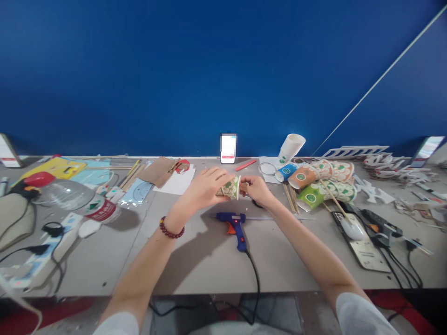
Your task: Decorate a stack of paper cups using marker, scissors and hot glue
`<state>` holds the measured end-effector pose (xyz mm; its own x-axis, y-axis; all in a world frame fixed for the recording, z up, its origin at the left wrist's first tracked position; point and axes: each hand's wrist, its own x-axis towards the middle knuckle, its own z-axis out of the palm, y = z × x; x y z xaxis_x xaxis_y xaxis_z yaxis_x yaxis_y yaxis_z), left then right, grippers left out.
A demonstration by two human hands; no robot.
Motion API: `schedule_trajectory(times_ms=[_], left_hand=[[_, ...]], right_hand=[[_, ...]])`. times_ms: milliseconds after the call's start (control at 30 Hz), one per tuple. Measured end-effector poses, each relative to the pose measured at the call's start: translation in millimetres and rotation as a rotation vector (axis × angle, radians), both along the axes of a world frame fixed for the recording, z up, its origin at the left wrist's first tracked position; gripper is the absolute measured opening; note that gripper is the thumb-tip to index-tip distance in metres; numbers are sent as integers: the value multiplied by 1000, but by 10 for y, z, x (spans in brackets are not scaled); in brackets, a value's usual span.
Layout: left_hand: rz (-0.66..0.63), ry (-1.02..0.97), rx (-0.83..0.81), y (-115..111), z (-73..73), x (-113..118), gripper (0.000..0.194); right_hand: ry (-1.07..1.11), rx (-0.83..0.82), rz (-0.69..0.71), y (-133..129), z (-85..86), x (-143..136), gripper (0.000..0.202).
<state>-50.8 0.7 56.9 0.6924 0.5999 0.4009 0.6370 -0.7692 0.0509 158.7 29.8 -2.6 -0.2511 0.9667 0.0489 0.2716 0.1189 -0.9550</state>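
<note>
A patterned paper cup (230,188) lies on its side in the air, its rim turned right, with my left hand (209,186) wrapped round it from above. My right hand (255,190) is at the cup's rim, its fingers pinched together; what they hold, if anything, is too small to make out. Below the hands, a blue glue gun (237,227) with an orange trigger and a small red light rests on the grey table (195,270), its nozzle pointing left.
Stacked paper cups (307,174) and wooden sticks (290,199) lie to the right, near a mouse (352,229) and another glue gun (380,224). A phone (228,148) stands against the blue wall. At left are a bottle (80,197) and a power strip (52,251).
</note>
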Motion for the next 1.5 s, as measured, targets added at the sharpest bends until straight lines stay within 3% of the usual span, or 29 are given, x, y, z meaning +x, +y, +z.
schedule_trajectory(times_ms=[767,1000,1500], left_hand=[[4,-30,-23,-29,29,11,43],[86,2,-142,-40,-5,15,49],[52,11,-83,-64,58,13,44]], right_hand=[[20,-5,-3,-20,33,-16,22],[-8,-8,19,-28,8,-11,20],[-68,10,17,-48,56,-13,23]])
